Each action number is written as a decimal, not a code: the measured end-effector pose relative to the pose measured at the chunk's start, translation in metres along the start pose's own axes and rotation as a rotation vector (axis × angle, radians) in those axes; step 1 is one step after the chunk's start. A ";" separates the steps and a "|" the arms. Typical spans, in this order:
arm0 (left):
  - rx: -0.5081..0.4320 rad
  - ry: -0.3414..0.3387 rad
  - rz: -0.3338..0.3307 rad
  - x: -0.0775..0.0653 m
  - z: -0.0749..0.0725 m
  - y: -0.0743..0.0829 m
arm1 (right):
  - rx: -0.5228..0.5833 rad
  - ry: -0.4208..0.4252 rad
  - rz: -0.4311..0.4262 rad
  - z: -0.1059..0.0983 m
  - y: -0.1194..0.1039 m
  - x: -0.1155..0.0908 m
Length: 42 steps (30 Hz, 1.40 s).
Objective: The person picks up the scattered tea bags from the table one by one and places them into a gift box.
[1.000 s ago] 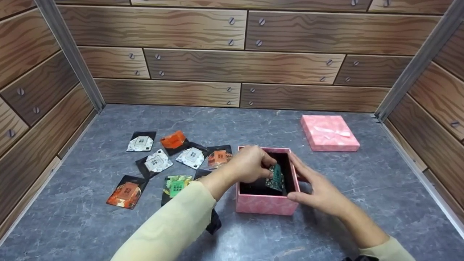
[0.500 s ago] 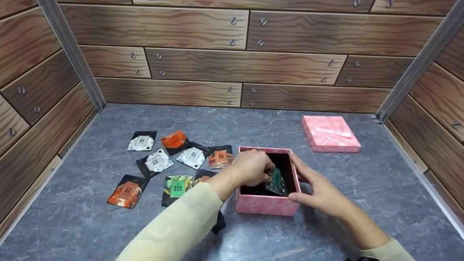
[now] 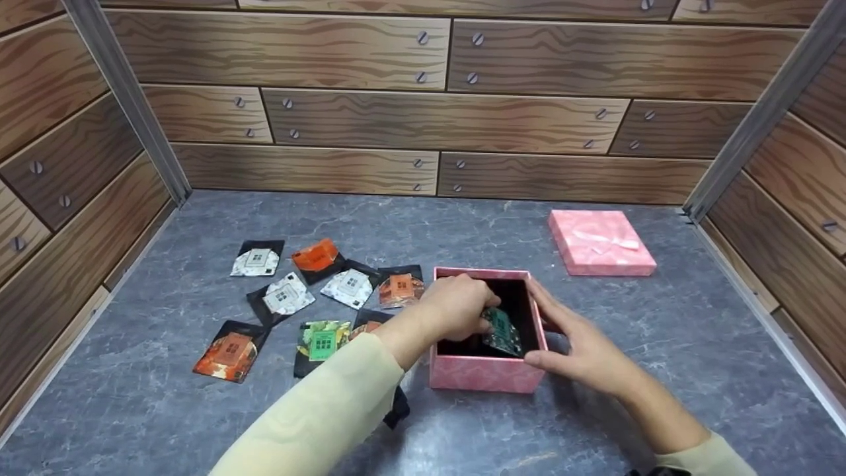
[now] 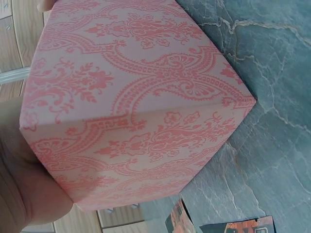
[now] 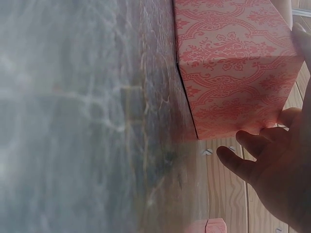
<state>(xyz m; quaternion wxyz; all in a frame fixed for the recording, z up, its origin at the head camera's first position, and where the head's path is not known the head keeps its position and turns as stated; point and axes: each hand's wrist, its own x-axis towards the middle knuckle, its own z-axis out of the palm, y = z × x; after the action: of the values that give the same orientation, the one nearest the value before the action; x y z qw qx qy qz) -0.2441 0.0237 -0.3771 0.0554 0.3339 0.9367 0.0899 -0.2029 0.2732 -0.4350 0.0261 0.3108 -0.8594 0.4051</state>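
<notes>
A pink patterned box (image 3: 486,374) with a dark interior stands uncovered on the table. My left hand (image 3: 459,307) reaches into it over the left rim and pinches a dark green and black sachet (image 3: 502,332), which is tilted inside. The fingertips are partly hidden. My right hand (image 3: 585,350) rests against the box's right side, its thumb by the front right corner. In the right wrist view, the fingers (image 5: 238,162) are extended and spread along the wall. The left wrist view shows the box's outer walls (image 4: 146,97) and the base of the left hand; the sachet is hidden there.
Several flat sachets lie left of the box, among them a white one (image 3: 256,259), an orange one (image 3: 318,258), an orange-brown one (image 3: 231,350) and a green one (image 3: 322,345). A pink lid (image 3: 601,243) with a bow lies at the back right. Wood-patterned walls (image 3: 370,119) enclose the table.
My left hand has sunk a little deeper into the box with the sachet, which now sits lower. My right hand and the box have stayed in place.
</notes>
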 end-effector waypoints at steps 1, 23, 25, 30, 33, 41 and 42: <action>-0.008 0.001 0.001 -0.001 -0.002 -0.001 | 0.001 0.000 0.001 0.000 0.000 0.000; -0.573 0.352 -0.087 -0.094 -0.069 -0.087 | -0.066 0.017 0.016 0.000 0.000 0.003; -0.599 0.392 -0.106 -0.108 -0.072 -0.104 | -0.062 0.014 0.016 -0.001 0.000 0.003; -0.612 0.482 -0.184 -0.145 -0.067 -0.145 | -0.078 0.010 0.020 -0.001 0.000 0.002; -0.619 0.502 -0.229 -0.166 -0.059 -0.168 | -0.098 0.018 0.032 -0.001 0.000 0.001; -0.658 0.527 -0.332 -0.225 -0.045 -0.215 | -0.083 0.016 0.030 0.001 0.001 -0.001; -0.657 0.524 -0.343 -0.231 -0.044 -0.220 | -0.082 0.017 0.026 0.001 0.001 -0.001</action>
<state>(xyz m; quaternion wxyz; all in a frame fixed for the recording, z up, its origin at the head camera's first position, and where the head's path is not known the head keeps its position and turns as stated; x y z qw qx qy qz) -0.2091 -0.2962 -0.3697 -0.0664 0.1044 0.8828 0.4532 -0.2029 0.2735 -0.4367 0.0409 0.2949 -0.8791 0.3723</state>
